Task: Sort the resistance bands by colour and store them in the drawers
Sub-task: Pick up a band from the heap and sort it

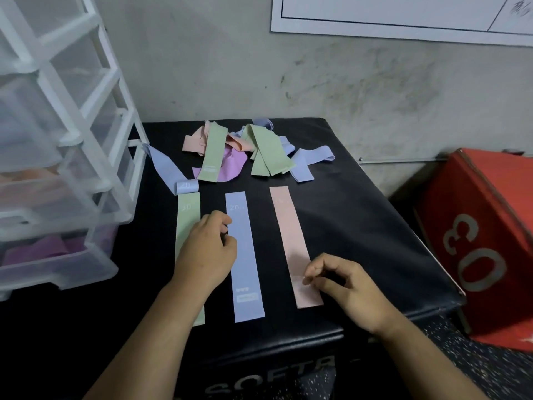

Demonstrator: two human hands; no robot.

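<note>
Stained grey wall behind, with a white sheet pinned high up. Below it, a black padded worktop.

Near edge of the worktop: three bands laid flat side by side but apart, long axes running away from the person, near ends pointing back at the body.
- Green band: partly under the left grip and its forearm, far end marked "30" just beyond the knuckles.
- Blue band: between the two grips, far end marked "20", label patch at the near end.
- Pink band: leans slightly left at its far end, near end beside the right grip.

Left grip: fingers curled, resting over the green band with the fingertips at the blue band's left edge. Cannot tell whether anything is held.

Right grip: fingers curled, thumb and forefinger tips meeting on the lower part of the pink band, pinching it.

Well beyond both grips, toward the wall: a tangled pile of green, pink, blue and purple bands pointing every way.

Beyond and left of the left grip: a loose blue band, running diagonally from the drawers toward the green band's far end, its curled tip marked "20".

Far left of the left grip: a clear plastic drawer unit in a white frame. Purple band showing in the bottom drawer, a pinkish tint in the one above.

Far right of the right grip, off the worktop: a red box bearing large grey figures.
</note>
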